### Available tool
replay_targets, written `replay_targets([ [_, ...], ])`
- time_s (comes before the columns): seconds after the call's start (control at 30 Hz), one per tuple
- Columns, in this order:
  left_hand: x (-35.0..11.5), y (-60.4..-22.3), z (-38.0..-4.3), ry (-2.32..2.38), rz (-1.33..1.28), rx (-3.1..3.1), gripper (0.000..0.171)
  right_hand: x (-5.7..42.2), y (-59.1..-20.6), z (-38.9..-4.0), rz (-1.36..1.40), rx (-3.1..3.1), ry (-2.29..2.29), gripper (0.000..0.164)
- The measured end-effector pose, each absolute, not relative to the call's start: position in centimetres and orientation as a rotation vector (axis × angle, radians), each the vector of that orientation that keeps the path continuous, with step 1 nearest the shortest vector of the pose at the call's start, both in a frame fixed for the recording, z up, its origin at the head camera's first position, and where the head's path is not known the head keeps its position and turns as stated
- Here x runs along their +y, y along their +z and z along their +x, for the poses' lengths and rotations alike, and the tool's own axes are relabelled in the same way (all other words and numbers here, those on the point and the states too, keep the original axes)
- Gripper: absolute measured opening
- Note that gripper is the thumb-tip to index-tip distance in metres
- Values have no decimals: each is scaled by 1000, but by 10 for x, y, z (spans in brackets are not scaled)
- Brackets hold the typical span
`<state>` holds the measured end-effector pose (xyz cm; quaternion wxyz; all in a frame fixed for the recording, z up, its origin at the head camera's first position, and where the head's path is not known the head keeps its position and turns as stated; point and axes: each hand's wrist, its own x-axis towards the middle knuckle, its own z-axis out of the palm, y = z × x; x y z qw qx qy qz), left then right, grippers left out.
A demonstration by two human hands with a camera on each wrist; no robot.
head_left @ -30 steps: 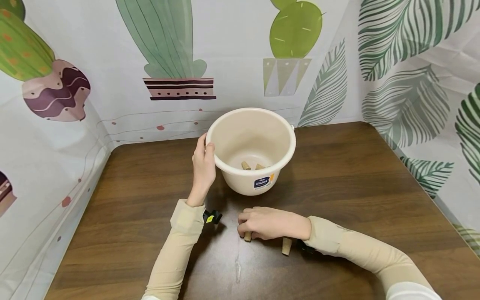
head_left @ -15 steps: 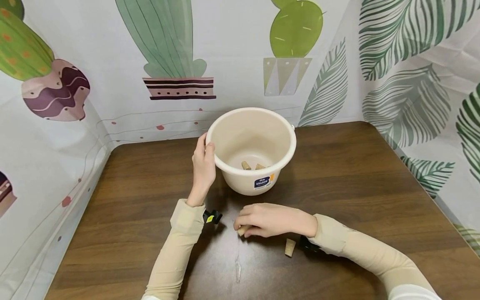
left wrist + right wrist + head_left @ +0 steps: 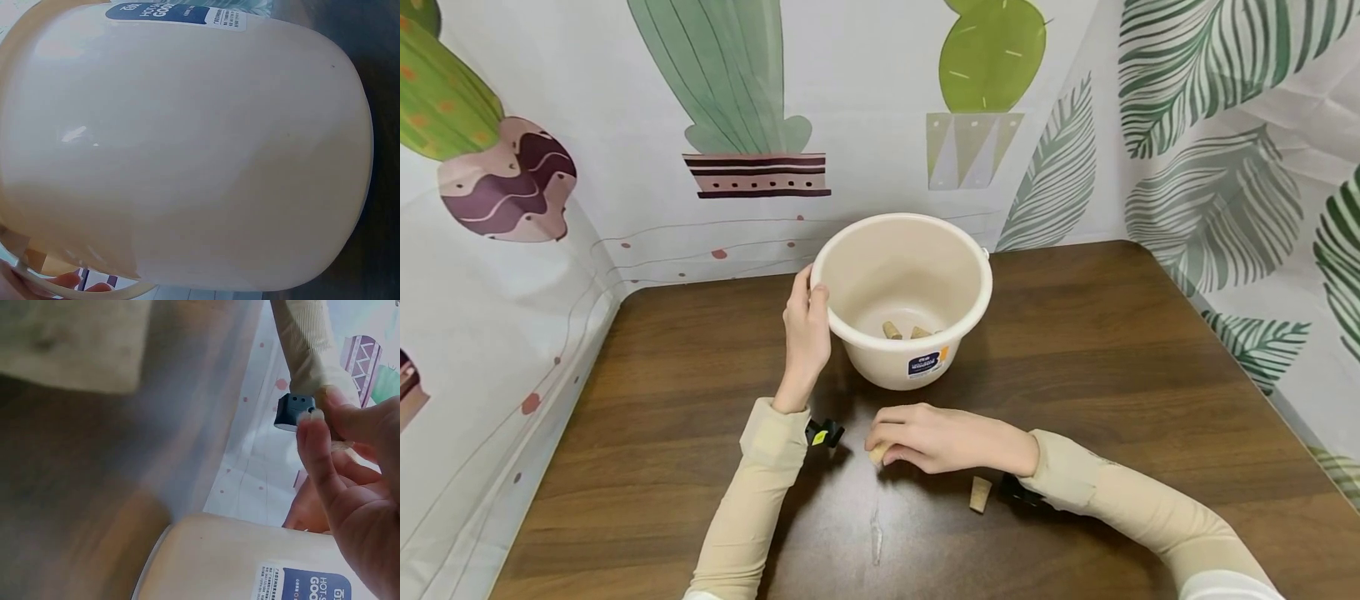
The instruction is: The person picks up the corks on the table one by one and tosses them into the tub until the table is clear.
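A cream plastic bucket (image 3: 865,358) stands toward the back of the table, with a blue label on its front. My left hand (image 3: 807,333) holds its rim at the left side; in the left wrist view, fingers (image 3: 59,284) show at the lower left beside the bucket's wall. Between the thumb and fingertips of my right hand (image 3: 936,437) is a cork stopper (image 3: 877,452), just in front of the bucket. That stopper is mostly hidden behind the fingers in the right wrist view. A second cork stopper (image 3: 980,495) stands on the table below my right wrist.
Several cork stoppers (image 3: 892,331) lie on the bucket's floor. The brown wooden table (image 3: 685,367) meets a cloth backdrop (image 3: 880,100) printed with cacti and leaves. A black wrist camera (image 3: 825,433) sits at my left wrist, and a pale streak (image 3: 876,537) marks the tabletop.
My right hand has picked up the cork stopper from the table and moved slightly left and toward the bucket. The left hand and the bucket have stayed in place.
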<state>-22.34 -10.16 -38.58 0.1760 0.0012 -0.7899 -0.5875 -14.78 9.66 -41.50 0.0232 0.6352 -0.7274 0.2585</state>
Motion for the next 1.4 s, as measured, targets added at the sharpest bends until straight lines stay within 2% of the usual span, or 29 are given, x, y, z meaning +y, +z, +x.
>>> replay_targets([
  [1.4, -102, -383, -221, -1670, 2, -2248, 46, 105, -404, -150, 1956, -2097, 779, 13],
])
